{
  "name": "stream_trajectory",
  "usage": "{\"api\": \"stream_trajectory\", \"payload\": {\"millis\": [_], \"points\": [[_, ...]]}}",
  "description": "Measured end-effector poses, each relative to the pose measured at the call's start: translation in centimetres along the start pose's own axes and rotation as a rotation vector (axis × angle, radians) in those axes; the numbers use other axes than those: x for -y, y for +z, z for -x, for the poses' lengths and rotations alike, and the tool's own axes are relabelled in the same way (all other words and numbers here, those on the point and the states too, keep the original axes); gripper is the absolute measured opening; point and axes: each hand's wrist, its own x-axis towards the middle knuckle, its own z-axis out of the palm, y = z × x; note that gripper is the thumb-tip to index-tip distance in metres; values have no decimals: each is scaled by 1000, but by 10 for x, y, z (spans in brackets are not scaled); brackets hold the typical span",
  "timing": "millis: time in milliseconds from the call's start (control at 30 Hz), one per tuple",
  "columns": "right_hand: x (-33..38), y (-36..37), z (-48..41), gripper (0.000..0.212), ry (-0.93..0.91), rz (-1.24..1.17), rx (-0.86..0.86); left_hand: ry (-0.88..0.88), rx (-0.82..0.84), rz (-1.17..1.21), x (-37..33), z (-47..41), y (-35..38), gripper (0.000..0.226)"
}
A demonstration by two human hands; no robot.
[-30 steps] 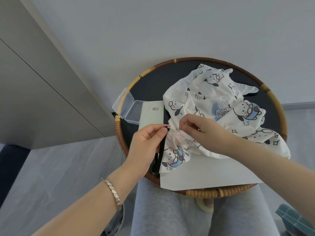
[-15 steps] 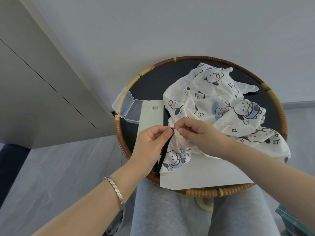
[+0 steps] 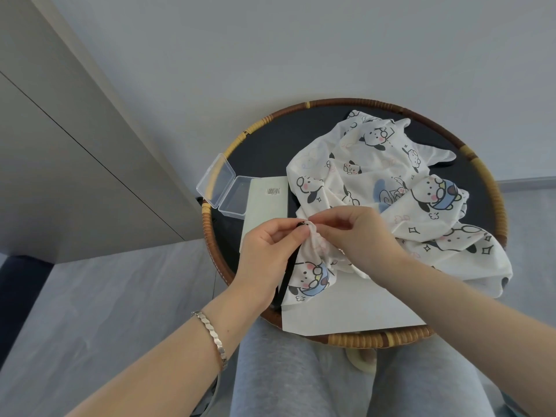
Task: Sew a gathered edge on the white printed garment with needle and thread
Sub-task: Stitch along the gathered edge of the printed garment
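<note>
Both the left hand (image 3: 266,251) and right hand (image 3: 359,233) are pinching the bunched edge of the white cartoon-printed garment (image 3: 376,176) on the round rattan-rimmed table (image 3: 489,191); the needle, probably hidden between fingers (image 3: 291,230), is needing small, even folds.

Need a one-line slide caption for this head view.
Left hand and right hand pinch a bunched edge of the white printed garment above a woven tray.
</note>
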Motion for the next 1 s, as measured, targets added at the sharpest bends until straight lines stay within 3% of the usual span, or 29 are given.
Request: {"api": "stream_trajectory", "payload": {"millis": [200, 333, 467, 533, 600, 667, 767, 833, 933, 1000], "points": [[6, 2, 7, 18, -77, 15, 50, -69, -92, -28, 0, -6, 2, 9], [3, 3, 4, 23, -78, 59, -20, -118, -57, -121, -2, -6, 5, 11], [14, 8, 4, 18, -117, -233, -96, -114, -130, -242, 0, -12, 3, 9], [24, 6, 4, 18, -119, -463, -31, -59, -201, -302, 2, -15, 1, 8], [30, -1, 4, 18, -84, -490, 42, 4, -254, -363, 2, -17, 0, 6], [26, -13, 2, 17, -115, -141, 43, 46, -294, -418, 1, -18, -1, 4], [9, -37, -8, 15, -195, 708, 21, 74, -336, -443, 0, -20, -5, 4], [-4, -59, -19, 21, -26, 1126, -17, 83, -349, -447, 1, -20, -7, 5], [-16, -86, -31, 40, 247, 1257, -132, 86, -352, -443, 2, -18, -8, 4], [-15, -91, -38, 34, 254, 1137, -223, 92, -341, -445, 2, -17, -7, 5]]}}
